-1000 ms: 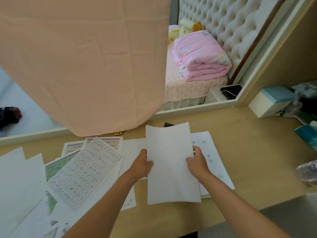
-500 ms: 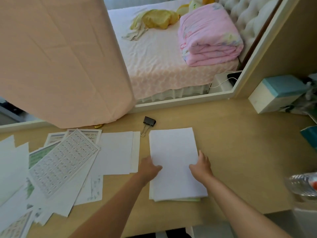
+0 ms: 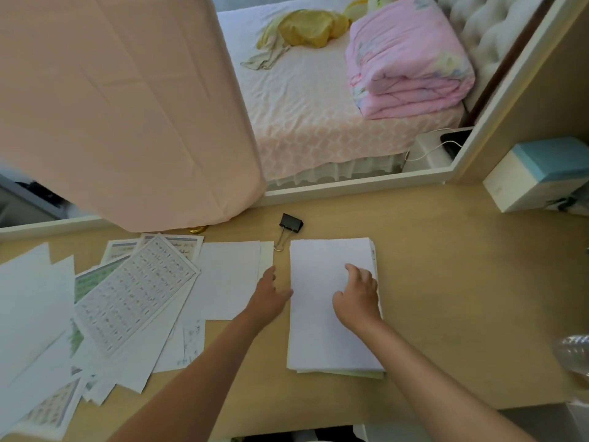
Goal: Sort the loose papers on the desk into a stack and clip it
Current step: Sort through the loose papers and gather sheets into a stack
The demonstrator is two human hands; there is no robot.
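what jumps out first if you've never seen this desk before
A neat white paper stack lies centre-frame, with the right hand resting on it and the left hand at its left edge. Loose printed sheets sprawl across the left side, and a black binder clip sits just beyond the stack. Behind, a peach cloth hangs at upper left.

The right grip (image 3: 358, 298) rests on the paper stack (image 3: 331, 339) on the worktop (image 3: 462, 282); the left grip (image 3: 269, 298) touches the stack's left edge. A binder clip (image 3: 290, 223) lies just beyond the stack; loose papers (image 3: 137, 298) spread leftward.
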